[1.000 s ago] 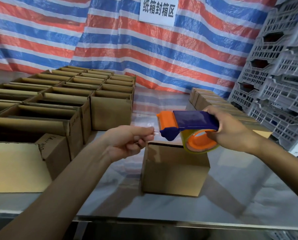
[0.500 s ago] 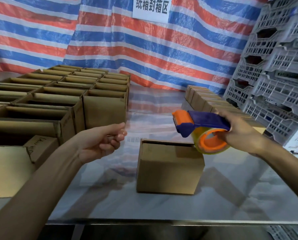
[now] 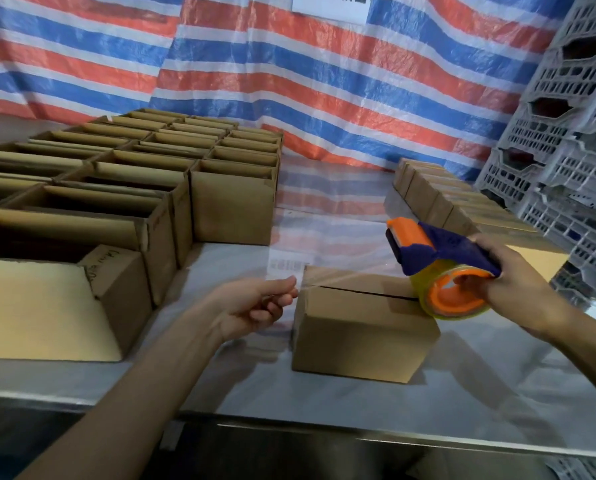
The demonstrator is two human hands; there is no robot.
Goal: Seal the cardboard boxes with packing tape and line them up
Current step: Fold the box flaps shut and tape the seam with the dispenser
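Note:
A small closed cardboard box (image 3: 362, 337) sits on the metal table (image 3: 462, 403), its top flaps meeting in a dark seam. My right hand (image 3: 511, 289) grips an orange and blue tape dispenser (image 3: 438, 268) over the box's right end. A clear strip of tape (image 3: 345, 278) stretches from the dispenser leftward across the box top. My left hand (image 3: 255, 306) pinches the tape's free end just left of the box.
Several open cardboard boxes (image 3: 133, 188) fill the table's left side. A row of sealed boxes (image 3: 442, 199) runs along the right. Stacked grey plastic crates (image 3: 573, 140) rise at the far right. A striped tarp (image 3: 289, 71) hangs behind.
My hands have drawn apart, pulling a length of tape out of the dispenser. Both then lowered toward the box, the left to its left end and the dispenser to its right end.

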